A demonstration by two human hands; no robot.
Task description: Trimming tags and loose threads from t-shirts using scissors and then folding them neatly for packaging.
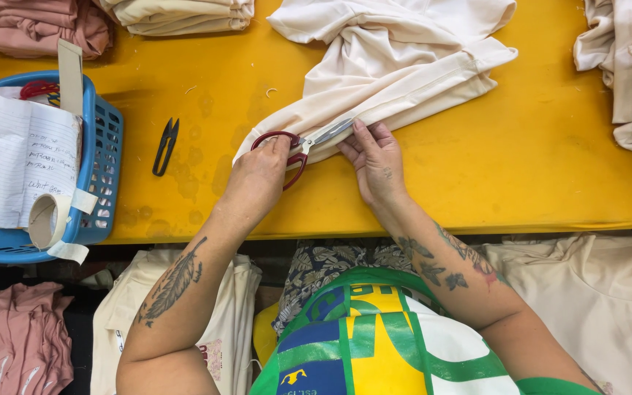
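Scissors [298, 146] with red handles, gripped in the curled left hand [257, 179], blades lying against the folded edge of a cream garment [396, 66]. Right hand [376, 162], fingers extended and close together, presses that edge flat on the yellow worktop [535, 146]. Left of the left hand: black thread snips [164, 146], then a blue basket [104, 168] holding papers.

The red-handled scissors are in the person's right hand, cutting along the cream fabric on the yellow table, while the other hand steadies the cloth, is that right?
Not quite: the head view shows the red-handled scissors in the left hand. The right hand steadies the cream fabric on the yellow table.
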